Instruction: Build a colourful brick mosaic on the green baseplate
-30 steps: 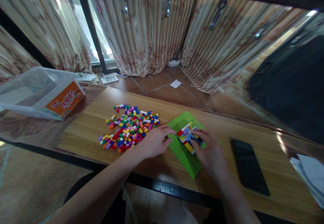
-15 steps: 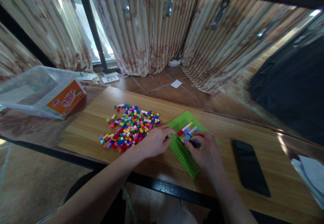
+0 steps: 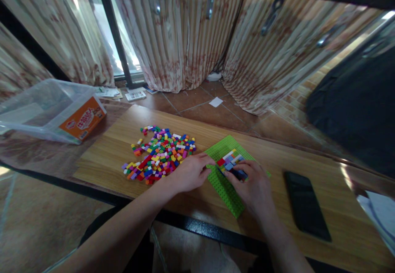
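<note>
Right hand's thumb (image 3: 227,176) has slid left across the brickwork since a second ago, and the fingers now cover more of its near end; the left hand is almost where it was. Bare right hand (image 3: 254,184): fingers curled, thumb apart from them with a small gap, dark bricks showing between. Whether one is pinched or only pressed, cannot tell. Bare left hand (image 3: 191,172): fingers bent, thumb a little below the index, tips at the left edge of the plate; any grip on a brick is hidden. Likely it steadies the plate against the other hand's push.

Under the right fingers, a low patchwork of red, white, yellow and blue plastic bricks (image 3: 229,165) sits on a bright green studded baseplate (image 3: 230,199), set slantwise, probably to suit the working hand. Black smartphone (image 3: 307,205) lies well apart on the right, seemingly kept out of the way. Multicoloured heap of loose plastic bricks (image 3: 165,153) spreads left of the plate, within easy left-hand reach.

Surface: brown wood-grain board (image 3: 105,153), glossy. Beyond its left end, clear plastic bin with an orange label (image 3: 46,131). Farther off, reddish-brown tiled floor (image 3: 196,102), then striped beige curtains (image 3: 160,38).
</note>
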`<move>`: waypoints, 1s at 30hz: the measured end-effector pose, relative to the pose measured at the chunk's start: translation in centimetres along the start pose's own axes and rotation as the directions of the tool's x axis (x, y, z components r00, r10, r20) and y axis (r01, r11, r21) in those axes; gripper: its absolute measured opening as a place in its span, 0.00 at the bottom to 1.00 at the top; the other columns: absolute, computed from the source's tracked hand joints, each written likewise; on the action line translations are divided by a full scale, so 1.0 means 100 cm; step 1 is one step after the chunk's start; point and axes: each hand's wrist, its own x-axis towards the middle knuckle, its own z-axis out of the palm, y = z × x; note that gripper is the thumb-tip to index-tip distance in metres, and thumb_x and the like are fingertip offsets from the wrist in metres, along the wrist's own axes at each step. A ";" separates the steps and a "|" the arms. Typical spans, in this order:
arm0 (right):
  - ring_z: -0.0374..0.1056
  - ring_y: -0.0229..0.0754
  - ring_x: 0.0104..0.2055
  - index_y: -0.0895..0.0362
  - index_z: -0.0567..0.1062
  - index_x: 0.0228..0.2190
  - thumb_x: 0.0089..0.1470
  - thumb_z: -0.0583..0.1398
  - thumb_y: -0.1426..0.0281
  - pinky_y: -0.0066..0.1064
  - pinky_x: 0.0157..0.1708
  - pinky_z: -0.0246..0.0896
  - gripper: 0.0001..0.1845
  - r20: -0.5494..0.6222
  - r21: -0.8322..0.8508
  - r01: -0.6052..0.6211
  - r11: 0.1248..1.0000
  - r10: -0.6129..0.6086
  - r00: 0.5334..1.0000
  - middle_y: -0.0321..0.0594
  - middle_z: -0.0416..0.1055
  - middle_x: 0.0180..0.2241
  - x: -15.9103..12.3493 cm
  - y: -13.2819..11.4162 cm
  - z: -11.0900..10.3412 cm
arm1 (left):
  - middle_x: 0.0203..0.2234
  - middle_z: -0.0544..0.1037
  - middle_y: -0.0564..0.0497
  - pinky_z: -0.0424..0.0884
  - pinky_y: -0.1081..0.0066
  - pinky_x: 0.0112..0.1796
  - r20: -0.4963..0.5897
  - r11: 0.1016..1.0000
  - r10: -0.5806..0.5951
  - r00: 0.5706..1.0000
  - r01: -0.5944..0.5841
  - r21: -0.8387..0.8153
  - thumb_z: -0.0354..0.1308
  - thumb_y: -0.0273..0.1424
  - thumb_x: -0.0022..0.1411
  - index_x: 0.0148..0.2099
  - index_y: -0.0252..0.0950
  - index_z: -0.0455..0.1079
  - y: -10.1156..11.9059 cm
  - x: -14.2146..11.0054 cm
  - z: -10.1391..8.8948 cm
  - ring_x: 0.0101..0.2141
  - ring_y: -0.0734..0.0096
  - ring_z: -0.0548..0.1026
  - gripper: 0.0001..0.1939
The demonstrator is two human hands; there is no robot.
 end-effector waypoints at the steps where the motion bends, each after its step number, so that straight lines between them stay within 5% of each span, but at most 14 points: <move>1: 0.67 0.48 0.41 0.55 0.76 0.28 0.48 0.64 0.55 0.42 0.41 0.60 0.16 -0.002 0.001 0.003 1.000 -0.003 1.000 0.44 0.73 0.37 0.000 0.000 0.000 | 0.39 0.75 0.47 0.71 0.67 0.42 0.001 1.000 0.000 1.000 0.000 -0.001 0.51 0.23 0.61 0.43 0.35 0.72 0.000 0.000 0.000 0.40 0.67 0.74 0.11; 14: 0.67 0.48 0.42 0.55 0.77 0.31 0.50 0.63 0.58 0.43 0.43 0.61 0.13 -0.015 -0.006 0.035 0.999 -0.036 0.999 0.44 0.73 0.38 0.001 0.001 0.002 | 0.39 0.75 0.47 0.71 0.66 0.43 0.016 1.000 -0.008 1.000 0.008 0.026 0.51 0.24 0.62 0.42 0.35 0.72 0.002 0.000 -0.001 0.40 0.67 0.74 0.10; 30: 0.65 0.49 0.43 0.55 0.78 0.30 0.53 0.61 0.59 0.45 0.45 0.61 0.12 -0.016 0.068 -0.012 0.998 0.013 1.000 0.46 0.73 0.40 0.005 -0.018 0.004 | 0.47 0.72 0.47 0.72 0.64 0.47 0.035 0.996 0.017 0.999 -0.020 0.087 0.49 0.23 0.63 0.59 0.40 0.63 0.003 -0.002 0.007 0.44 0.66 0.74 0.23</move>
